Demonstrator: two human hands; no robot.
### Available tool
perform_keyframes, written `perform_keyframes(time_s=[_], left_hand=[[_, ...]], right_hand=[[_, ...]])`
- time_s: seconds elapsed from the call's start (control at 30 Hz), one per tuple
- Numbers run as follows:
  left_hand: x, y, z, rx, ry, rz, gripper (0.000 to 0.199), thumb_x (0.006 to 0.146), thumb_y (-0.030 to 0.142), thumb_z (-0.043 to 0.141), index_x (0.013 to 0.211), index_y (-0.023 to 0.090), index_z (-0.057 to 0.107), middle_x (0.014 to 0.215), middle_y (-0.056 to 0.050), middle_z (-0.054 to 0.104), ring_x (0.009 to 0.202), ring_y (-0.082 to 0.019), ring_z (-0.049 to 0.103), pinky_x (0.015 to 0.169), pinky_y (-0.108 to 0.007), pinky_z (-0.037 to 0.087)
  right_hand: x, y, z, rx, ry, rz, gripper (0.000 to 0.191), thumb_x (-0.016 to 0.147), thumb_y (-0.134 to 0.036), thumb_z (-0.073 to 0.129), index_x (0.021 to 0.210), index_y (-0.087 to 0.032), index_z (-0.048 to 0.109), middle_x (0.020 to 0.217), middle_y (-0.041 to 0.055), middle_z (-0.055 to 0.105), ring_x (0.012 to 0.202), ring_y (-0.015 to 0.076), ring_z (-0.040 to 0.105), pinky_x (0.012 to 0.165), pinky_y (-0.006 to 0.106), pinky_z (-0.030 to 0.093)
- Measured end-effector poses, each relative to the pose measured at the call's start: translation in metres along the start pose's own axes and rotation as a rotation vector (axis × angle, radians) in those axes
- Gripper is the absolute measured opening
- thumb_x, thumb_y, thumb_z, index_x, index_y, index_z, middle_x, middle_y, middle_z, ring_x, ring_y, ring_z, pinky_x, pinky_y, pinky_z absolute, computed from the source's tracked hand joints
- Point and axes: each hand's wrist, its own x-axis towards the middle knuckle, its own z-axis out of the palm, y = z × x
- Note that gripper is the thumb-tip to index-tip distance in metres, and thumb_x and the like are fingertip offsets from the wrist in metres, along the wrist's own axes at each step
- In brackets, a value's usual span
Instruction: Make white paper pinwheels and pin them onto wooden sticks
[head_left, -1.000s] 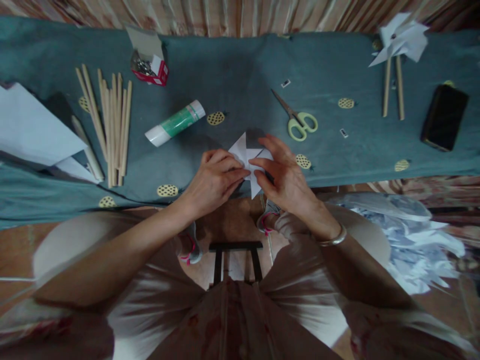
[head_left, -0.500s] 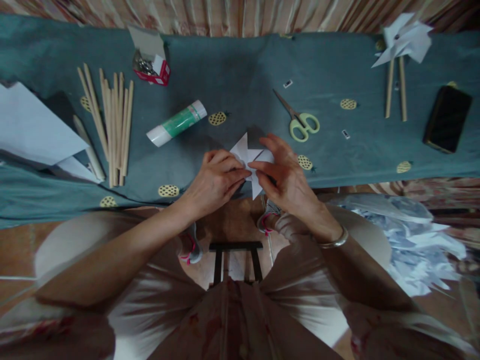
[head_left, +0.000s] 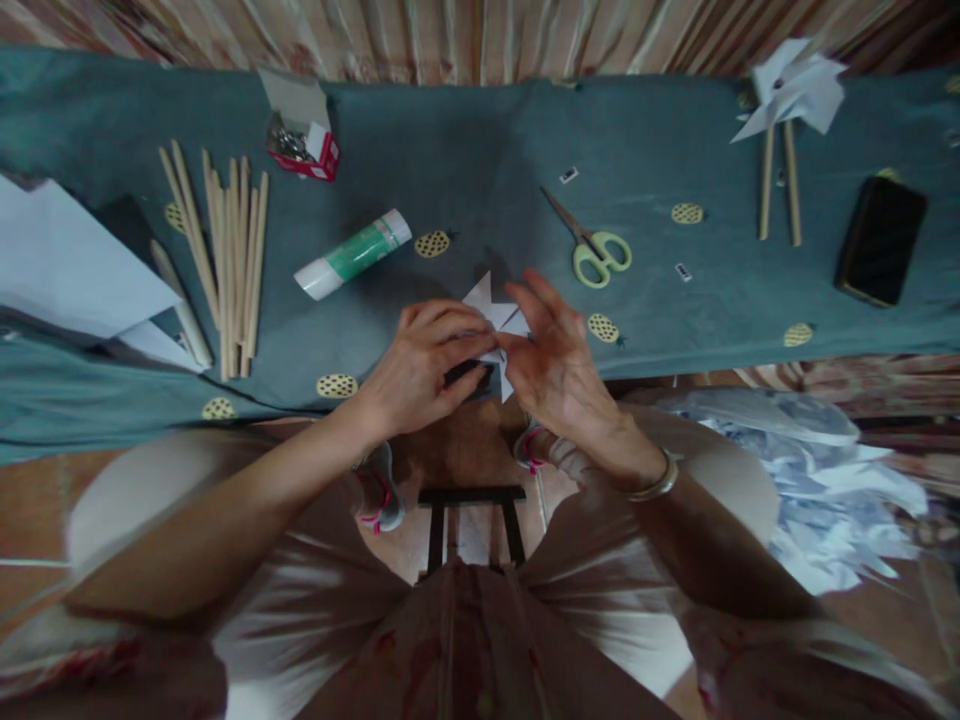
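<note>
A white folded paper pinwheel is between my two hands at the table's near edge, its pointed blades showing above and below the fingers. My left hand grips it from the left side, fingers bent over its middle. From the right, my right hand presses its thumb at the pinwheel's centre, with the other fingers raised and curled behind a blade. The fingertips cover the centre, so any small part there is hidden. Beyond the hands lie green-handled scissors and a green and white glue stick.
Several wooden sticks and white paper sheets lie at left, near an open red box of small metal pieces. Finished-looking pinwheels on sticks and a black phone are at right. A plastic bag with paper scraps stands below.
My right thumb has moved onto the pinwheel's centre, and that hand has turned slightly. My left thumb has dropped away from the paper. The view has shifted a little.
</note>
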Motion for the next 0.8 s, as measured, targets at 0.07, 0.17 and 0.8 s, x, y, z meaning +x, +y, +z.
perform_keyframes(time_s=[0.07, 0.17, 0.8], left_hand=[[0.000, -0.005, -0.007, -0.009, 0.012, -0.018, 0.036, 0.087, 0.023, 0.052, 0.121, 0.021, 0.065, 0.124, -0.009, 0.065, 0.122, -0.027, 0.053, 0.101, -0.048, 0.041], [0.001, -0.016, -0.017, 0.016, 0.014, -0.096, 0.042, 0.083, 0.019, 0.050, 0.122, 0.024, 0.064, 0.127, -0.007, 0.064, 0.125, -0.029, 0.051, 0.102, -0.050, 0.042], [0.018, -0.045, -0.017, -0.024, -0.001, 0.021, 0.021, 0.092, 0.030, 0.055, 0.096, 0.032, 0.075, 0.107, -0.003, 0.073, 0.102, -0.023, 0.063, 0.095, -0.045, 0.049]], right_hand=[[0.000, 0.000, 0.000, -0.003, -0.016, -0.005, 0.025, 0.093, -0.016, 0.044, 0.103, -0.021, 0.066, 0.156, 0.0083, 0.037, 0.150, 0.0323, 0.021, 0.115, 0.061, 0.033], [-0.001, 0.000, 0.001, 0.043, -0.005, -0.009, 0.027, 0.091, -0.015, 0.046, 0.108, -0.022, 0.065, 0.157, 0.0062, 0.035, 0.151, 0.0324, 0.019, 0.116, 0.061, 0.031], [0.013, -0.019, -0.014, -0.111, -0.119, -0.048, 0.019, 0.086, -0.026, 0.058, 0.097, -0.013, 0.066, 0.153, 0.0186, 0.043, 0.151, 0.0341, 0.020, 0.116, 0.055, 0.030]])
